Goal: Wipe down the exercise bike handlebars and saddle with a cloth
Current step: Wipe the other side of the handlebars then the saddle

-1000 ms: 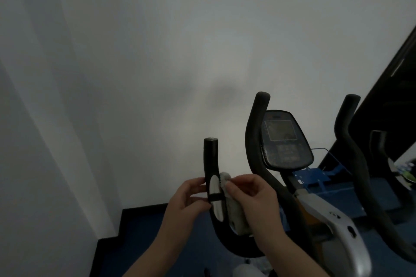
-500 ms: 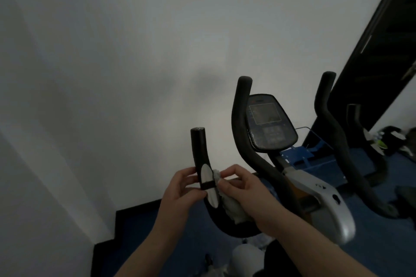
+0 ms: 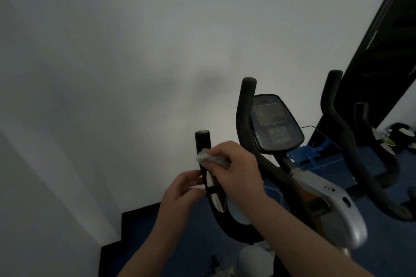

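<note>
Right hand [image 3: 236, 168] clenches the cloth [image 3: 212, 158] against the handlebar grip [image 3: 203, 148], while just below it the left hand [image 3: 180, 191] pinches the bar.

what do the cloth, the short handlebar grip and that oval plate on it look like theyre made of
Cloth: pale, fuzzy-edged, probably terry or microfibre, bunched in the right hand. Short handlebar grip: matte black, likely foam or rubber; no shine. Oval plate: silvery with a bright sheen, probably polished metal, perhaps a pulse sensor.

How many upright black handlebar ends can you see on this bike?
4: short left grip under the cloth, tall bar beside the console, another right, a dimmer one behind, perhaps a reflection.
</note>
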Demonstrator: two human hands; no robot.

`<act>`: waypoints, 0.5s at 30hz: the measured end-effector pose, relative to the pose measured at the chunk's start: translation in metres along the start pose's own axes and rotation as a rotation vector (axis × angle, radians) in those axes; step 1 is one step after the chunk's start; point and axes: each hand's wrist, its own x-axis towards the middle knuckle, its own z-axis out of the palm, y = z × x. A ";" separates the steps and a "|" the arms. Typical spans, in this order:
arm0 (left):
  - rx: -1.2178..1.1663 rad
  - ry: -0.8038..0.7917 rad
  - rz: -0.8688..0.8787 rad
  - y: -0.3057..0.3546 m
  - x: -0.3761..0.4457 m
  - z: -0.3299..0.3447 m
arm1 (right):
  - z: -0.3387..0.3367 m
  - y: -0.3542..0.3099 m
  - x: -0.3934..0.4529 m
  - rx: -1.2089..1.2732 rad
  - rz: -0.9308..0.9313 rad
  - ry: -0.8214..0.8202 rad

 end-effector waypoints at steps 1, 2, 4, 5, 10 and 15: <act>0.008 0.010 0.001 0.001 0.000 0.000 | 0.001 0.003 -0.004 -0.003 -0.001 0.015; 0.010 0.025 0.002 0.002 0.000 0.000 | -0.002 0.005 -0.007 0.018 0.025 0.020; 0.005 0.057 0.007 0.005 0.001 0.001 | -0.012 0.006 -0.011 0.046 0.120 -0.007; 0.008 0.073 0.015 0.007 0.002 0.001 | -0.019 0.006 -0.012 0.031 0.153 -0.060; 0.079 0.180 0.096 0.027 0.021 0.003 | -0.050 -0.016 0.022 0.015 0.085 -0.147; 0.159 0.218 0.141 0.032 0.034 0.010 | -0.032 -0.036 0.084 -0.378 -0.240 -0.362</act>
